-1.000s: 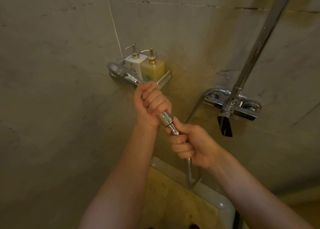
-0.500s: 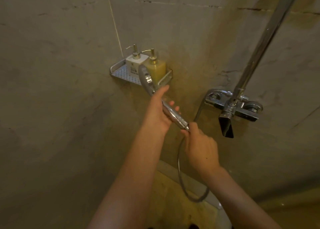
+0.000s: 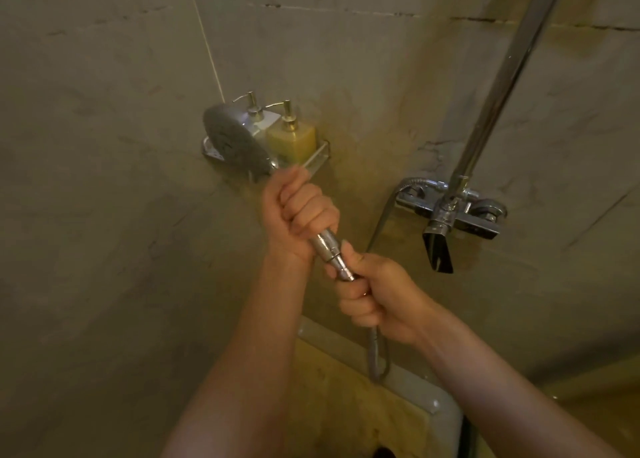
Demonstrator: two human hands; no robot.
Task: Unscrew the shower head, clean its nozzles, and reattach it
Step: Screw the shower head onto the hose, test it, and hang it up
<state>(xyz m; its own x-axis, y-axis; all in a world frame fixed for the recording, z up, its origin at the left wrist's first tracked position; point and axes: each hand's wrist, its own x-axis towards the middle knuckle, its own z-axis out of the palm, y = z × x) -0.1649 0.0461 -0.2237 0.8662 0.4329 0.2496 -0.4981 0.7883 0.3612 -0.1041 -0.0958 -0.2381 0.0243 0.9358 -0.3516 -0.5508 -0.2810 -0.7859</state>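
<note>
A: Corner is tight. Shower head (image 3: 235, 142) sits right in front of the wall shelf (image 3: 317, 156) and its two pump bottles (image 3: 292, 139); no way through to them from the left.

B: Right side?

A: Tap body (image 3: 450, 208) and spout jut from the wall, riser pipe (image 3: 502, 87) slanting above. Hose (image 3: 377, 357) hangs between tap and right hand (image 3: 377, 295).

B: Open room?

A: Bare wall left of the left hand (image 3: 298, 215), and above the shelf.
</note>
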